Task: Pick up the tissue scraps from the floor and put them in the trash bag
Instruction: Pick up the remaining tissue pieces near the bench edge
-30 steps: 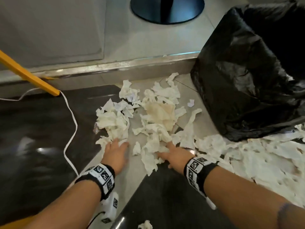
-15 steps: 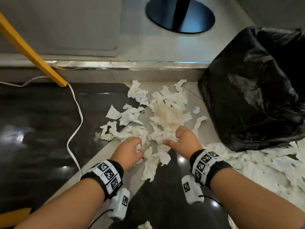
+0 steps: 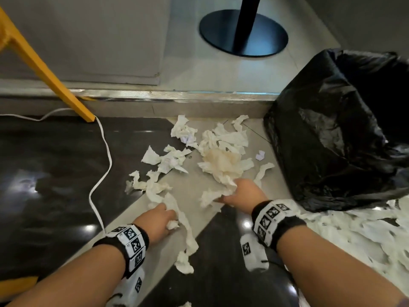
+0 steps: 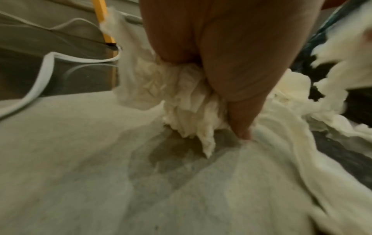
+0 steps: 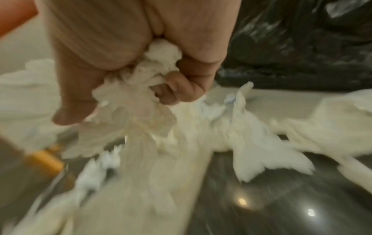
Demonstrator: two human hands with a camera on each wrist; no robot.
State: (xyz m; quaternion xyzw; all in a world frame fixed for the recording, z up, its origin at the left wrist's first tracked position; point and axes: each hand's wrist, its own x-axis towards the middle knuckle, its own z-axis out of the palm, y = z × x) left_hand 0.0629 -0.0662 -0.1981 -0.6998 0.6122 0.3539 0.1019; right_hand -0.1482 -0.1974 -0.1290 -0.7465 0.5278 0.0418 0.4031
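White tissue scraps lie strewn on the grey floor strip, with a wider spread of scraps at the right. My left hand grips a bunched wad of tissue with a long strip trailing toward me. My right hand has its fingers curled round a crumpled clump of tissue pulled from the near edge of the pile. The black trash bag stands open just right of the pile, about a hand's length from my right hand.
A white cable snakes along the dark glossy floor at the left, beside a yellow wooden leg. A metal-edged step runs across behind the scraps. A black round stand base sits beyond it.
Both hands went from flat on the scraps to closed round handfuls of tissue, drawing them toward me. The pile has split, with bare floor showing between the two hands.
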